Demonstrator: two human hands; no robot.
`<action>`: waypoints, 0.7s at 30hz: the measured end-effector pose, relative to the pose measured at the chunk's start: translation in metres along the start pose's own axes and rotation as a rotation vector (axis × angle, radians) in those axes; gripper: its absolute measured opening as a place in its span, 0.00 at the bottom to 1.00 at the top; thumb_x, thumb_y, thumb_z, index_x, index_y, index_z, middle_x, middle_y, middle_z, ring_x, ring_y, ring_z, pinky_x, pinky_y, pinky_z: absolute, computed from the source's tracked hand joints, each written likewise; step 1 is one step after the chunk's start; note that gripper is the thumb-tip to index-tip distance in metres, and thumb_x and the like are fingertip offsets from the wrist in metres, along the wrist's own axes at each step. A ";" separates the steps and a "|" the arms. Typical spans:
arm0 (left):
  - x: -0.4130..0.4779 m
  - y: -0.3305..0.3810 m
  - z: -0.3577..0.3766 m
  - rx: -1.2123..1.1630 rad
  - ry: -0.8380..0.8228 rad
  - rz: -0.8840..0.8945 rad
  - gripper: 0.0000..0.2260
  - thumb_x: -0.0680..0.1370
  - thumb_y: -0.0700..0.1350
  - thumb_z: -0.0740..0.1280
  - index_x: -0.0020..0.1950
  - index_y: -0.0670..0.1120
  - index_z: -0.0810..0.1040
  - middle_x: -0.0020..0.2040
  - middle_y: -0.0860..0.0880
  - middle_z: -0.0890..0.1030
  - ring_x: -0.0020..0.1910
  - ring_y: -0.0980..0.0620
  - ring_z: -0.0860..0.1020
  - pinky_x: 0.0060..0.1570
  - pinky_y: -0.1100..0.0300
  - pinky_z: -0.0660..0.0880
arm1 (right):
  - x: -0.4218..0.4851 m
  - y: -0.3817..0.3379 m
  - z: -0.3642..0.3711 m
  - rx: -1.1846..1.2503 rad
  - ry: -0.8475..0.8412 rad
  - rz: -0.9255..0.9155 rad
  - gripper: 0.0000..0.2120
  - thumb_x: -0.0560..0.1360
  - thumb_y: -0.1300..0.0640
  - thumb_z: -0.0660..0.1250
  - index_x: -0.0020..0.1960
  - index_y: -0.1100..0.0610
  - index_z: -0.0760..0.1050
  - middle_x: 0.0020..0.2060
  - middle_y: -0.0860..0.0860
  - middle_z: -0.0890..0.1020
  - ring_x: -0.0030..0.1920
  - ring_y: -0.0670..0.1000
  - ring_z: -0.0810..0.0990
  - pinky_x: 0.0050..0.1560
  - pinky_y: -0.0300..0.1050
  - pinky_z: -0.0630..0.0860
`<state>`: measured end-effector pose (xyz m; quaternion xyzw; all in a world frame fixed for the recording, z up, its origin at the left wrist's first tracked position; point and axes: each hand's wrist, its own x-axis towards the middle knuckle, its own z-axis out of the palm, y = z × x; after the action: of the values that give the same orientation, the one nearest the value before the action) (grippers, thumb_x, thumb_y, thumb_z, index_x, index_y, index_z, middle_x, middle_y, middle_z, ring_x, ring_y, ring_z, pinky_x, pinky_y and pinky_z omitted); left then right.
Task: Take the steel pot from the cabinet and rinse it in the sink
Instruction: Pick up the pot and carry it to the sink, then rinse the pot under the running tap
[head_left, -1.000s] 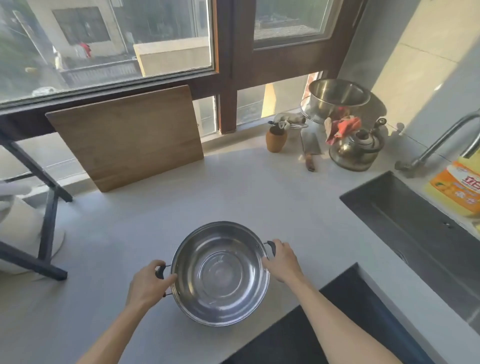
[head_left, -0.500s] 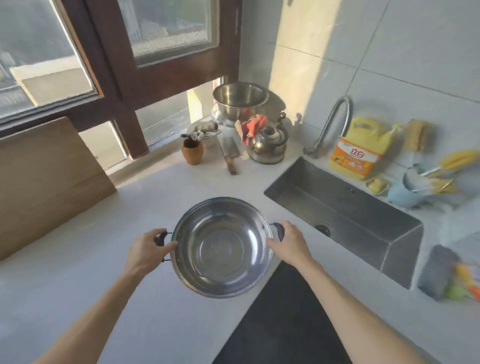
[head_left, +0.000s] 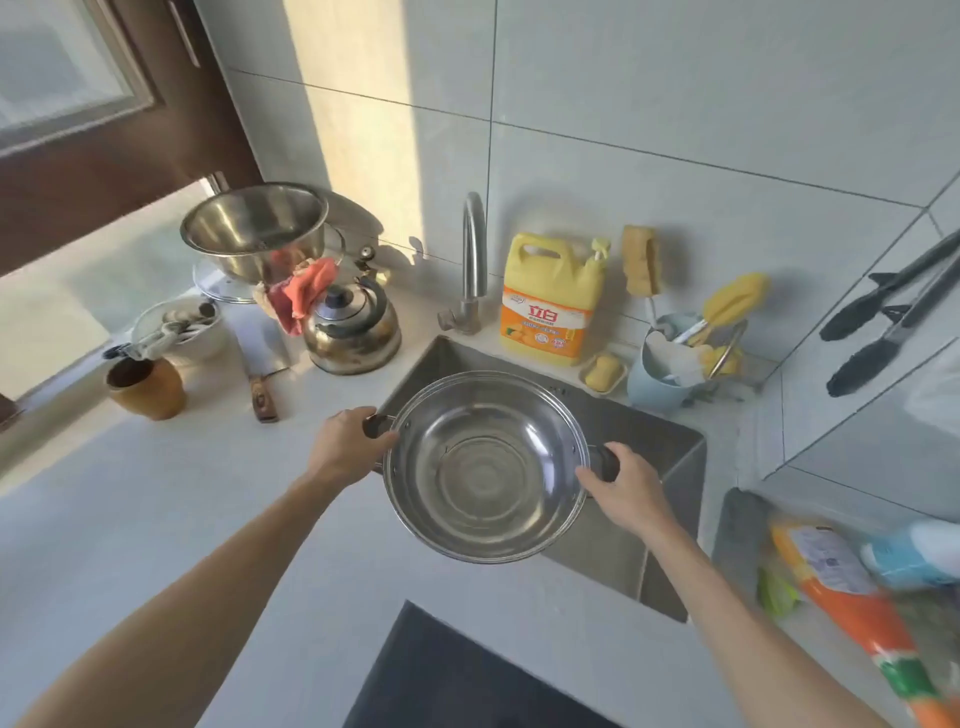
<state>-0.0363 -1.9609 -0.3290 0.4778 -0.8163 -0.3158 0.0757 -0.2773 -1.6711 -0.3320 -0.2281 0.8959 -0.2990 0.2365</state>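
Note:
The steel pot (head_left: 483, 467) is empty and shiny, with a black handle on each side. I hold it level in the air over the front left part of the steel sink (head_left: 670, 452). My left hand (head_left: 345, 447) grips its left handle and my right hand (head_left: 623, 488) grips its right handle. The curved steel tap (head_left: 474, 260) rises behind the sink, with its spout above and behind the pot. No water is running.
A kettle (head_left: 353, 332), a steel bowl (head_left: 254, 228), a cleaver (head_left: 260, 374) and a brown cup (head_left: 145, 387) stand left of the sink. Yellow detergent (head_left: 550, 301), a soap dish (head_left: 602, 371) and a brush holder (head_left: 670, 374) line the back. A dark cooktop (head_left: 457, 675) lies in front.
The pot has been carried right from above the counter to above the sink, both hands still on its handles. My view has swung right from the window to the tiled wall.

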 end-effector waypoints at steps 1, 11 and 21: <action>0.014 0.005 0.009 0.012 -0.008 -0.017 0.12 0.77 0.54 0.75 0.44 0.50 0.75 0.43 0.51 0.82 0.44 0.46 0.79 0.38 0.56 0.74 | 0.011 0.005 -0.003 0.016 -0.009 0.015 0.24 0.79 0.50 0.73 0.70 0.63 0.75 0.63 0.60 0.81 0.57 0.59 0.78 0.53 0.47 0.70; 0.135 -0.006 0.094 0.129 -0.092 -0.062 0.17 0.72 0.63 0.75 0.40 0.49 0.84 0.35 0.49 0.84 0.38 0.48 0.83 0.37 0.53 0.80 | 0.112 0.054 0.049 0.084 -0.038 0.196 0.22 0.80 0.52 0.72 0.69 0.63 0.76 0.63 0.60 0.83 0.60 0.61 0.80 0.50 0.45 0.68; 0.218 -0.060 0.202 0.259 -0.214 -0.060 0.18 0.77 0.62 0.71 0.55 0.48 0.81 0.48 0.47 0.84 0.46 0.42 0.84 0.48 0.48 0.83 | 0.198 0.120 0.145 0.052 -0.049 0.255 0.33 0.79 0.50 0.73 0.80 0.58 0.68 0.70 0.58 0.80 0.70 0.60 0.77 0.66 0.50 0.72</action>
<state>-0.1945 -2.0728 -0.5623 0.4712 -0.8390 -0.2591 -0.0834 -0.3836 -1.7560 -0.5685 -0.1131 0.9035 -0.2841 0.3002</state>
